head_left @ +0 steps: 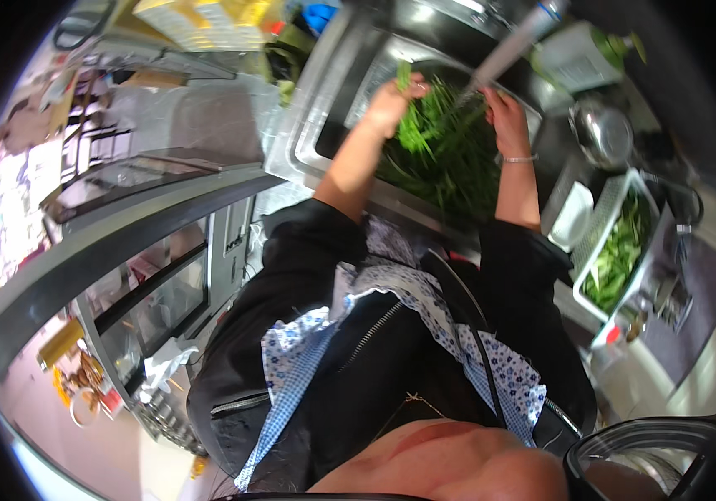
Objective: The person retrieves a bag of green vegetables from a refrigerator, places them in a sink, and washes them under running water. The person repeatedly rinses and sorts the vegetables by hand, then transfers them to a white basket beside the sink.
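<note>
A stainless steel sink (325, 104) holds a large heap of leafy greens (450, 167), long dark leaves with brighter green ones on top. My left hand (393, 104) is closed around a bunch of these greens; a pale stalk sticks out above the fingers and bright leaves hang below. On the right side of the heap, my right hand (506, 117) has its fingers pinched together close to the greens. Whatever lies between those fingertips is too small to make out. A pale faucet spout (516, 46) slants down between my hands over the basin.
Right of the sink stand a white-and-green bottle (579, 58), a round metal bowl (602, 134) and a white basket (585, 288) with cut greens. A yellow box (199, 23) sits at the back left. A glass-fronted cabinet (158, 288) stands at my left.
</note>
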Demonstrator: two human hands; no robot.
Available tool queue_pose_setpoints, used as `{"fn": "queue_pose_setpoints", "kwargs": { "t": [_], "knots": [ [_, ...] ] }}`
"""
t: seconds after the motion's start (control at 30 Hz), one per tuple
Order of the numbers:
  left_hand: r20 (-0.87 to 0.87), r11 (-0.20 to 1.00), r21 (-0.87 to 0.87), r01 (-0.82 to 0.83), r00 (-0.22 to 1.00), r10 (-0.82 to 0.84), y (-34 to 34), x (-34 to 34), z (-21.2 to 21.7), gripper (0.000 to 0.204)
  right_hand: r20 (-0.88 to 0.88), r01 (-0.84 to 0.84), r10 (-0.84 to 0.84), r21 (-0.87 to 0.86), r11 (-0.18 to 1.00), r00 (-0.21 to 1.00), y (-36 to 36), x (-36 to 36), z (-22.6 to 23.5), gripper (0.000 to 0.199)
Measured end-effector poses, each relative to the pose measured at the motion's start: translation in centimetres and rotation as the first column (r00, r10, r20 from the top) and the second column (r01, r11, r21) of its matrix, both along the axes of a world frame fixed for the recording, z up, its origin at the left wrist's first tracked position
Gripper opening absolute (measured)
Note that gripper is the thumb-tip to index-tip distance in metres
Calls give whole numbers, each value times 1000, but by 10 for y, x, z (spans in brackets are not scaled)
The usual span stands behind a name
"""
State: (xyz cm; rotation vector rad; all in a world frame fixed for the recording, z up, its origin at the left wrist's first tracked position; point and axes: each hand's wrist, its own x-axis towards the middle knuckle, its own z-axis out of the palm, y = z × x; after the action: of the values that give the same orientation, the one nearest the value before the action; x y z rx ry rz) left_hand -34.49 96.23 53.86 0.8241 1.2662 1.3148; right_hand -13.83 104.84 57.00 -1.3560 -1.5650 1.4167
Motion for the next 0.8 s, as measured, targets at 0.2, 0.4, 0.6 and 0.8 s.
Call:
{"fn": "queue_pose_setpoints", "kwargs": {
  "t": [0.2, 0.4, 0.6, 0.8],
  "knots": [
    [397, 992, -107, 65, 918, -17, 5, 4, 22, 27, -372, -163, 86, -182, 970, 924, -13, -44, 15, 24],
    [55, 974, -167, 152, 988, -144, 1, 7, 20, 22, -493, -219, -2, -391, 894, 870, 5, -52, -10, 26],
    [186, 979, -158, 125, 978, -95, -5, 1, 13, 20, -647, -332, -171, -578, 745, 743, 12, -40, -20, 22],
    [125, 974, -200, 106, 989, -82, -10, -1, 19, 23, -631, -236, -247, -579, 780, 735, 21, -34, -35, 16]
  ]
}}
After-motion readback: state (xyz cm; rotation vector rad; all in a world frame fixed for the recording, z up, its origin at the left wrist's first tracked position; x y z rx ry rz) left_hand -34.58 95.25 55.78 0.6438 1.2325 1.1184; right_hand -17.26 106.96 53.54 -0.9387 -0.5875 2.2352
